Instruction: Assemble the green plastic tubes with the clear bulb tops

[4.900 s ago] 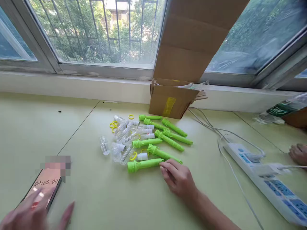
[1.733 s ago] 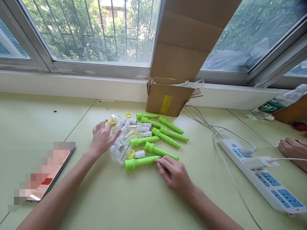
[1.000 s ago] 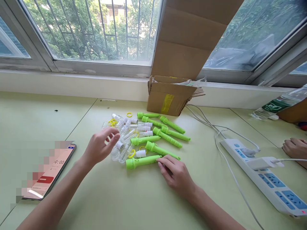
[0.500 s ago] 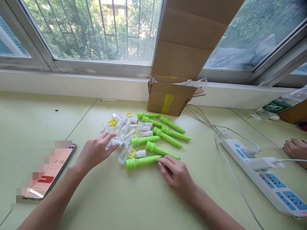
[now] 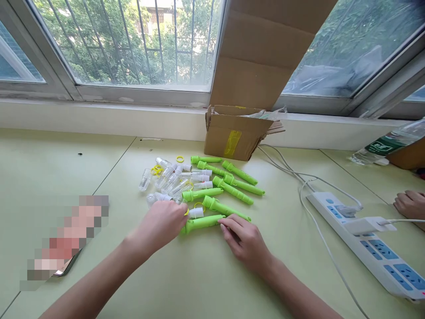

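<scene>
My right hand (image 5: 244, 239) has its fingers curled, thumb and forefinger pinching the narrow tip of the nearest green plastic tube (image 5: 207, 221), whose ribbed, threaded end points left. Over that threaded end and the clear plastic pieces beside it lies my left hand (image 5: 162, 226), seen from the back. Its fingertips are hidden, so I cannot make out a grip. A white cap (image 5: 195, 213) and a yellow ring (image 5: 199, 206) are just beyond. Several more green tubes (image 5: 232, 189) lie to the right, and several clear ribbed tubes (image 5: 145, 180) to the left, some with white caps.
A cardboard box (image 5: 232, 137) stands at the back by the window. On the right are a white power strip (image 5: 368, 248) with cables, a water bottle (image 5: 381, 146) on its side and another person's hand (image 5: 411, 204). A partly blurred phone (image 5: 69, 266) lies at left.
My left hand has moved right and toward me, from the clear tubes to the nearest green tube's threaded end, its fingertips now out of sight. My right hand has stayed put.
</scene>
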